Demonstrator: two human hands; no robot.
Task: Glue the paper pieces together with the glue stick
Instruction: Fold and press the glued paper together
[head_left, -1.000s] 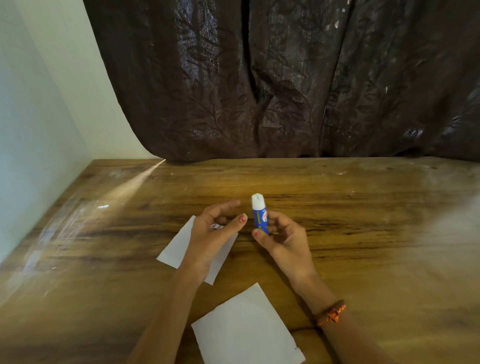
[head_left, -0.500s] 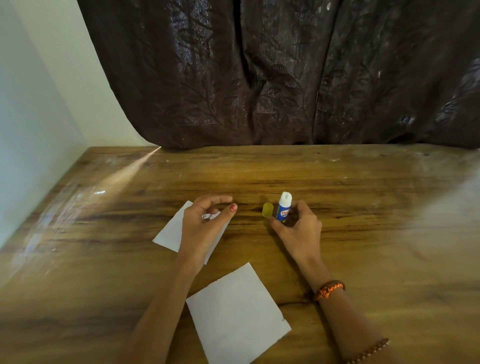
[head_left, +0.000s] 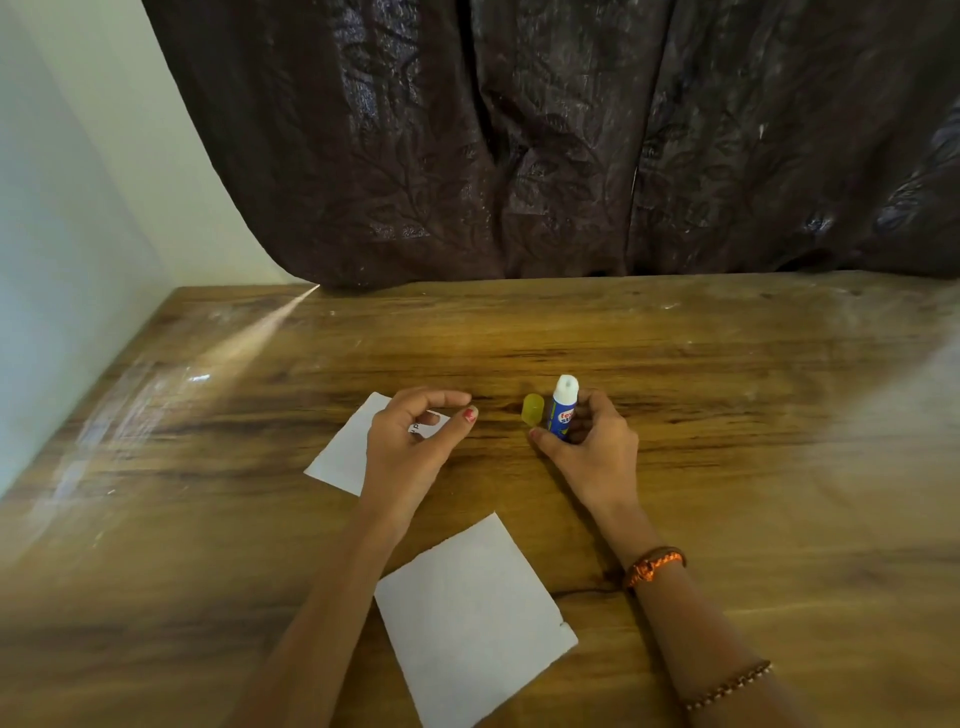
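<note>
Dark brown leaf-patterned curtain (head_left: 571, 140) hanging behind a wooden table (head_left: 727, 467), pale wall (head_left: 62, 208) to the left. Streaked with glare along the table's left side and far right.

Lying flat near the front edge, between the two forearms: a white paper square (head_left: 467, 613), one corner pointing away. Farther back and to the left, a second white paper piece (head_left: 343, 452), partly covered by the left hand (head_left: 410, 447) (some small print showing in the gap under the fingers).

Hovering or resting over that second piece, left hand with fingers loosely curled, thumb and forefinger apart, gripping nothing visible; red polish on the thumbnail.

Wrapped around the lower body of the glue stick (head_left: 562, 410), right hand (head_left: 592, 452) with fingers behind and thumb in front. Held upright on or just above the table, well behind the near paper square: blue label, white top, uncapped.

Worn on the right wrist, an orange thread band (head_left: 654, 565); farther up the forearm, a beaded bracelet (head_left: 727, 686).

Just left of the glue stick, close to the right thumb tip: a small yellow cap (head_left: 532, 409), standing on the table.
</note>
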